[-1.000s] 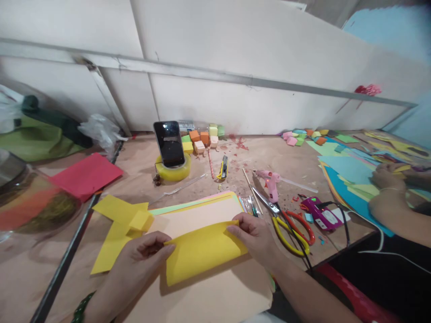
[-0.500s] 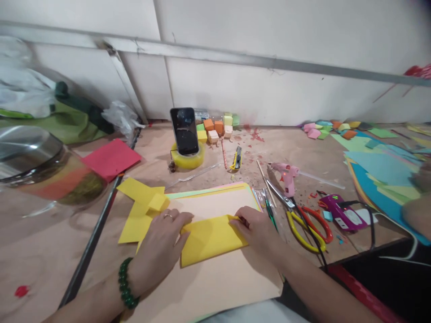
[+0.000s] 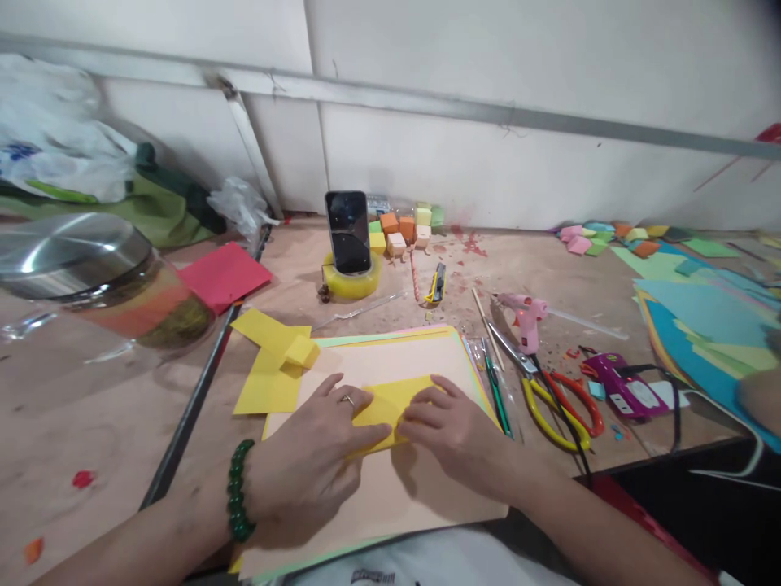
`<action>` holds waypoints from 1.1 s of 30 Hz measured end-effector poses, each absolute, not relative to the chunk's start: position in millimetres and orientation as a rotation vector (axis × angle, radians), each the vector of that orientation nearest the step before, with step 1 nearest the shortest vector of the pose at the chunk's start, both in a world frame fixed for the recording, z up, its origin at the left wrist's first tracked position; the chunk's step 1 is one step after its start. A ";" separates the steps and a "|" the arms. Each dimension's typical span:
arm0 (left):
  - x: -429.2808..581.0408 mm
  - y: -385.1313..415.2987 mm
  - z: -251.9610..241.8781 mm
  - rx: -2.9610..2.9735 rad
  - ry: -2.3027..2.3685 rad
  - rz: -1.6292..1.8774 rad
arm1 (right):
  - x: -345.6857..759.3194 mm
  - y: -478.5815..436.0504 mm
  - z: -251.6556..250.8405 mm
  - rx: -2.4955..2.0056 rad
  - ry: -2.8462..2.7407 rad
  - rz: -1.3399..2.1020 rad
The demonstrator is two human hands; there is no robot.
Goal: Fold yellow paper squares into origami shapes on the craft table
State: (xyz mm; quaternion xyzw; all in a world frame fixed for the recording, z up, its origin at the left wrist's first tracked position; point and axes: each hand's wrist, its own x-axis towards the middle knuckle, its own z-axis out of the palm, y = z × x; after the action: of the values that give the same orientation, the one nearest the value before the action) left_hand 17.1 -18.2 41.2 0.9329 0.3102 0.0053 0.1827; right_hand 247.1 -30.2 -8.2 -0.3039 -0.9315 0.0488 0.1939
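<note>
A folded piece of yellow paper (image 3: pixel 394 399) lies across a stack of pale sheets (image 3: pixel 439 488) in front of me. My left hand (image 3: pixel 311 456) rests on its left part, index finger stretched along the lower edge, thumb below. At the right part, my right hand (image 3: pixel 448 431) presses down with its fingers laid on the paper, the tips close to the left index finger. Both hands cover much of the yellow piece. Left of it are flat yellow paper pieces (image 3: pixel 265 382) and a small yellow paper cube (image 3: pixel 302 352).
Scissors (image 3: pixel 555 407), a pink glue gun (image 3: pixel 525 317) and a purple power adapter (image 3: pixel 628 387) lie to the right. Behind stand a phone (image 3: pixel 349 232) on a tape roll (image 3: pixel 354 283), paper cubes (image 3: pixel 396 242) and a cutter (image 3: pixel 437 283). A lidded glass jar (image 3: pixel 115 285) is left.
The yellow paper has become a narrower strip, its lower edge now higher. My right hand has shifted left from its right end, and both hands' fingers now press near the lower edge.
</note>
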 end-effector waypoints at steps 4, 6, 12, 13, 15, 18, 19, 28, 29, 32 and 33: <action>16.8 -22.8 43.2 2.608 0.875 0.035 | 237.5 -34.2 -4.5 -0.731 -2.765 0.223; 16.5 -23.1 44.1 2.601 0.876 0.010 | 236.2 -32.8 -3.4 -0.714 -2.798 0.226; 18.1 -24.0 47.4 2.591 0.882 -0.080 | 236.6 -30.6 -2.1 -0.644 -2.921 0.222; 18.3 -24.2 47.5 2.595 0.883 -0.078 | 236.8 -31.0 -1.7 -0.632 -2.942 0.216; 18.6 -24.4 47.7 2.607 0.884 -0.073 | 237.7 -32.3 -0.6 -0.602 -2.978 0.207; 18.3 -23.9 48.6 2.609 0.884 -0.097 | 241.8 -34.8 1.1 -0.564 -3.020 0.186; 18.2 -23.6 49.1 2.606 0.883 -0.114 | 244.2 -35.8 1.4 -0.561 -3.029 0.178; 18.2 -24.2 51.3 2.578 0.902 -0.158 | 282.0 -47.9 1.4 -0.738 -2.905 0.182; 18.5 -24.6 51.4 2.579 0.908 -0.158 | 287.0 -49.3 -0.1 -0.763 -2.880 0.189; 18.8 -25.9 50.7 2.592 0.925 -0.136 | 301.7 -53.3 -7.3 -0.835 -2.825 0.212; 18.5 -26.5 50.2 2.598 0.926 -0.128 | 306.2 -54.6 -9.5 -0.858 -2.813 0.214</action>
State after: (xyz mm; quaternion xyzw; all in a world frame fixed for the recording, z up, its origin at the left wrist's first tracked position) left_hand 18.5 -26.5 50.2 0.9239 0.3294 -0.0455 0.1891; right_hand 306.2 -54.6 -9.5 -0.2898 -0.9495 0.0724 0.0964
